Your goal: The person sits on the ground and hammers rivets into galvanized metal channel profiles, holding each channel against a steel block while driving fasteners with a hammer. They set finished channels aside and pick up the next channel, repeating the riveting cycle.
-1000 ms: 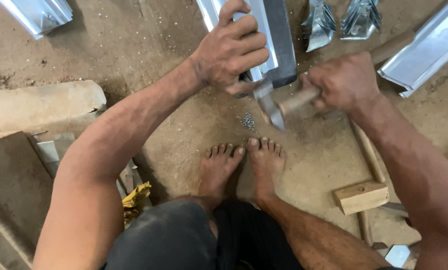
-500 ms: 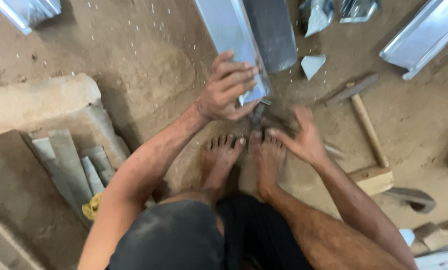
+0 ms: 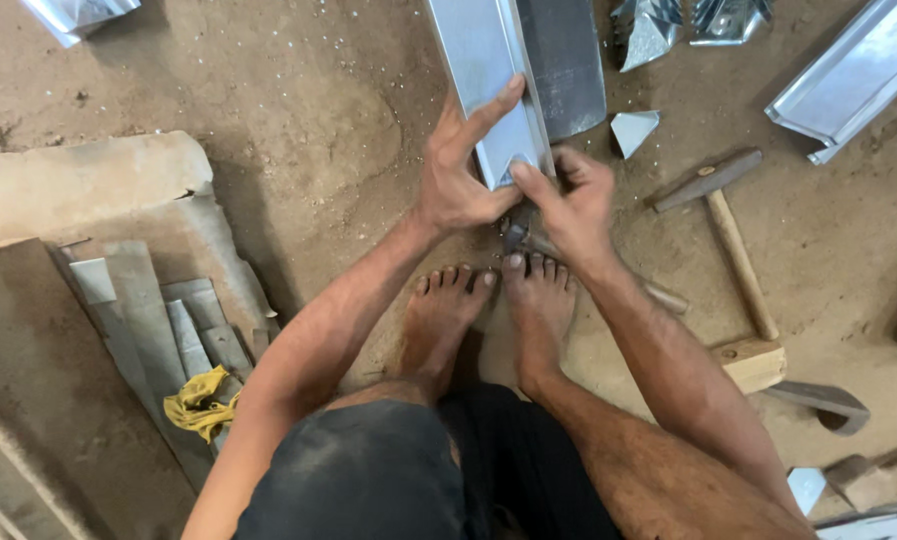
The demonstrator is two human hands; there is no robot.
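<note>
I squat on a dirt floor with my bare feet (image 3: 488,300) under me. A long folded sheet-metal channel (image 3: 493,70) runs away from me, its near end notched. My left hand (image 3: 463,170) lies flat on that end, fingers spread along the metal. My right hand (image 3: 568,195) pinches the notched tip from the right side. A small dark metal tool (image 3: 516,232) stands on the ground just under both hands, near my toes. A hammer (image 3: 728,225) with a wooden handle lies on the floor to the right, apart from my hands.
Stacked metal strips and a yellow rag (image 3: 198,400) lie at the left beside a stone slab (image 3: 78,190). A cut metal triangle (image 3: 633,130), folded pieces (image 3: 688,25) and another channel (image 3: 853,75) lie at the upper right. A wooden block (image 3: 753,362) sits at the right.
My right hand let go of the hammer, which now lies on the floor at the right, and came to the channel's notched end. My left hand stays on the channel.
</note>
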